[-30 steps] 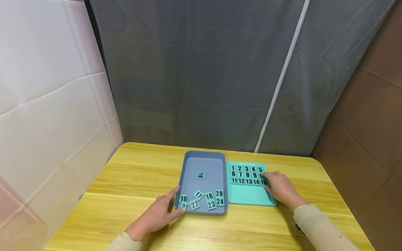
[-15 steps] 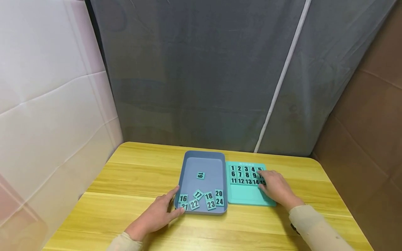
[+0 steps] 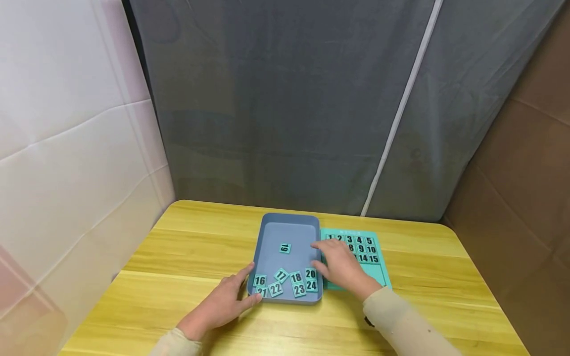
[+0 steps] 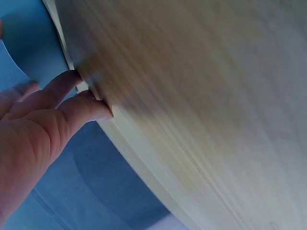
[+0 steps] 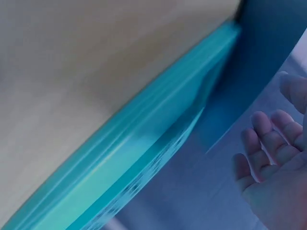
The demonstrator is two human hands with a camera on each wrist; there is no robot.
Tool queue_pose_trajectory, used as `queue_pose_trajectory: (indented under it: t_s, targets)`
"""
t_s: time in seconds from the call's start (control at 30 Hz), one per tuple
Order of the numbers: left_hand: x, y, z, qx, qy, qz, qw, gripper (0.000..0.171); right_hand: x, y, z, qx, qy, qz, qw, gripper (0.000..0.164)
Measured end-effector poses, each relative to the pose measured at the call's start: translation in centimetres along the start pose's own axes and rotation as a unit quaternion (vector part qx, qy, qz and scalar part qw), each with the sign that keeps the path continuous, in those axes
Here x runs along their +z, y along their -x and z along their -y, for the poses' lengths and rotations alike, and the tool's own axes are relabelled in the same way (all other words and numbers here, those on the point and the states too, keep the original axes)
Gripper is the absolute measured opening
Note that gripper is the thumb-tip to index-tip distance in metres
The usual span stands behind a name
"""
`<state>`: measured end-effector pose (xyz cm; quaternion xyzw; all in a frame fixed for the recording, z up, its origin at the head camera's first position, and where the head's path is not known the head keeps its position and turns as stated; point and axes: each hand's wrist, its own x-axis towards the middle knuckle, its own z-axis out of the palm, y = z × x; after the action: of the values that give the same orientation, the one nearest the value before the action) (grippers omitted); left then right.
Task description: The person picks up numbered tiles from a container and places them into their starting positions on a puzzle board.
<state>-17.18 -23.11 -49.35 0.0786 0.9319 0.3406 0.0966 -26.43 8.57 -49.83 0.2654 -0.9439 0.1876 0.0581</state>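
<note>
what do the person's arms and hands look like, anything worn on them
The pale beige fabric left sleeve and matching right sleeve end near the wrists; the right has a small darker spot. The left hand and right hand are bare, without gloves. A small black item, unidentifiable, shows at the right sleeve's lower edge.

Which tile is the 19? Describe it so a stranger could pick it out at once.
On the yellow wooden table, find the blue-grey tray beside the turquoise board. Inside, near the tray's middle, lies the 19 tile. It sits alone with its number turned sideways, while the other tiles in the tray crowd the end nearest the person.
</note>
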Motion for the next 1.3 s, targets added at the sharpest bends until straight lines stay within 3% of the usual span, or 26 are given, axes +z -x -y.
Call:
queue_pose_trajectory:
  t_s: [0.1, 0.27, 0.43, 0.57, 0.63, 0.93, 1.3]
  targets:
    - [0.0, 0.1, 0.0, -0.004, 0.002, 0.002, 1.0000, 0.088, 0.9, -0.6, 2.6, -0.054, 0.000, 0.030, 0.998, 0.036]
    - [-0.1, 0.1, -0.1, -0.004, 0.007, 0.008, 0.9999, 0.087, 2.3, -1.3, 6.3, -0.134, 0.071, 0.101, 0.983, 0.030]
    - [0.0, 0.1, 0.0, -0.006, 0.006, 0.013, 0.9999, 0.086, 3.1, -2.2, 8.7, -0.152, 0.129, 0.159, 0.967, 0.050]
    - [0.1, 0.1, -0.1, -0.003, 0.003, 0.015, 0.9999, 0.086, 3.2, -2.9, 9.4, -0.147, 0.153, 0.183, 0.960, 0.050]
    - [0.1, 0.1, -0.1, 0.000, 0.003, 0.015, 0.9999, 0.086, 3.3, -3.2, 9.4, -0.143, 0.161, 0.180, 0.960, 0.045]
    - [0.0, 0.1, -0.1, -0.006, 0.000, 0.011, 0.9999, 0.086, 4.3, -4.2, 9.1, -0.126, 0.133, 0.117, 0.976, 0.026]
    - [0.1, 0.2, 0.0, -0.009, 0.005, 0.011, 0.9999, 0.086, 5.1, -4.6, 9.7, -0.112, 0.166, 0.093, 0.975, 0.024]
